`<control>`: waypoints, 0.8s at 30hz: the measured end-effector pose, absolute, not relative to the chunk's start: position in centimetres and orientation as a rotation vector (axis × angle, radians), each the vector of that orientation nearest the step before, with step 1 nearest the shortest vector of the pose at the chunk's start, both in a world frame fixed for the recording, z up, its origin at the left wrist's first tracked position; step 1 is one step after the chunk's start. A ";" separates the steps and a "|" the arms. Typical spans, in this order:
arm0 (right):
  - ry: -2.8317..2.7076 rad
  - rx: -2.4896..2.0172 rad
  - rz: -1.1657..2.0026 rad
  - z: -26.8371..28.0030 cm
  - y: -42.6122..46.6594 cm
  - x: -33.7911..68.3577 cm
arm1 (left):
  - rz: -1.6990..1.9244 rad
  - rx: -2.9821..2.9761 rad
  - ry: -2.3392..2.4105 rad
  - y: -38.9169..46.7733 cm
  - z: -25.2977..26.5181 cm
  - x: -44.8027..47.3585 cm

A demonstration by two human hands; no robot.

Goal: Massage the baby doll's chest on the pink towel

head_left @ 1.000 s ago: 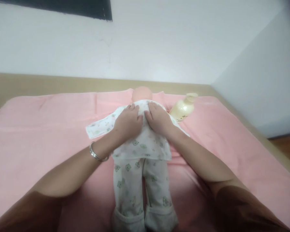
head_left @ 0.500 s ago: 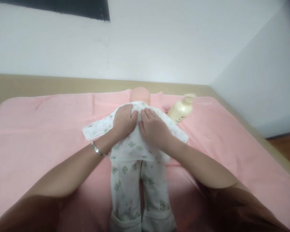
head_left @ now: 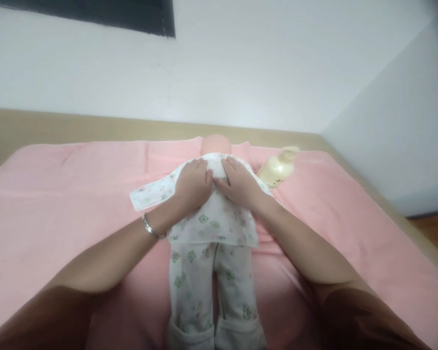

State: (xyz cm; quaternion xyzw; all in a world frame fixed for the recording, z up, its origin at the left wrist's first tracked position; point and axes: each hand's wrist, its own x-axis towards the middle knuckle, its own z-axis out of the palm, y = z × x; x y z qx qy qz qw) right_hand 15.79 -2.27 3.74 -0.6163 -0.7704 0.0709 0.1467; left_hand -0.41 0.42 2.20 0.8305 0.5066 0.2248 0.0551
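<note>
A baby doll [head_left: 213,231] in a white printed top and matching trousers lies stretched out, its bald head [head_left: 216,145] at the far end and its legs toward me. No face shows on it. On the left side of the doll's upper back rests my left hand [head_left: 194,183], flat, with a silver bangle at the wrist. My right hand [head_left: 241,183] lies flat on the right side, its thumb almost meeting the left one. Both hands hold nothing. The doll's left-side sleeve [head_left: 151,194] spreads outward; my right forearm hides most of the other sleeve.
A pink sheet [head_left: 76,209] covers the tan surface [head_left: 58,126] under the doll. Just right of the doll, a cream pump bottle [head_left: 279,167] leans at a tilt. White walls [head_left: 241,63] rise behind and to the right, with a dark panel [head_left: 95,14] at upper left.
My right hand has slid up and outward over the doll's upper back, its fingers now higher, and its forearm covers the right sleeve. My left hand stays nearly in place. The view has shifted slightly.
</note>
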 end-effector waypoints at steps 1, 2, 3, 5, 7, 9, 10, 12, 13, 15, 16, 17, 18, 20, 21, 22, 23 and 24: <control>-2.222 -1.771 0.214 3.7 -2.2 15.9 | 0.684 2.553 1.543 0.0 2.3 -0.4; -2.223 -1.768 0.215 3.7 -2.1 16.0 | 0.685 2.575 1.550 -0.4 2.5 -0.3; -2.218 -1.764 0.205 3.6 -2.0 16.0 | 0.681 2.584 1.557 -0.6 2.6 -0.3; -2.199 -1.747 0.158 3.2 -2.0 15.9 | 0.629 2.540 1.579 -0.7 2.9 -0.3; -2.179 -1.719 0.084 2.8 -2.4 15.5 | 0.565 2.430 1.604 -0.1 3.0 -0.4; -2.167 -1.699 -0.017 2.6 -3.2 14.8 | 0.555 2.338 1.601 0.7 3.1 -0.6; -2.170 -1.698 -0.072 2.5 -3.8 14.4 | 0.575 2.317 1.590 1.1 3.0 -0.7; -2.199 -1.709 -0.181 2.7 -5.2 13.5 | 0.628 2.332 1.554 1.7 2.9 -0.9; -2.223 -1.716 -0.227 2.8 -5.9 13.1 | 0.655 2.349 1.537 1.8 2.8 -0.9; -2.261 -1.729 -0.288 3.2 -6.9 12.6 | 0.702 2.379 1.513 1.8 2.8 -1.0; -2.273 -1.728 -0.293 3.4 -7.1 12.5 | 0.717 2.390 1.506 1.7 2.8 -1.0; -2.278 -1.723 -0.278 3.5 -7.1 12.5 | 0.727 2.398 1.512 1.5 2.8 -0.9; -2.274 -1.720 -0.248 3.6 -6.9 12.7 | 0.733 2.407 1.527 1.2 2.9 -0.8; -2.234 -1.751 -0.167 3.6 -6.2 13.2 | 0.732 2.447 1.564 0.5 3.0 -0.6; -2.200 -1.785 -0.123 3.6 -5.6 13.5 | 0.736 2.479 1.576 0.0 3.0 -0.5; -2.164 -1.823 -0.080 3.6 -5.1 13.8 | 0.746 2.515 1.576 -0.5 2.9 -0.3; -2.136 -1.854 -0.038 3.5 -4.5 14.2 | 0.762 2.549 1.568 -1.0 2.9 -0.2; -2.115 -1.875 0.002 3.5 -4.0 14.6 | 0.781 2.575 1.551 -1.6 2.8 0.0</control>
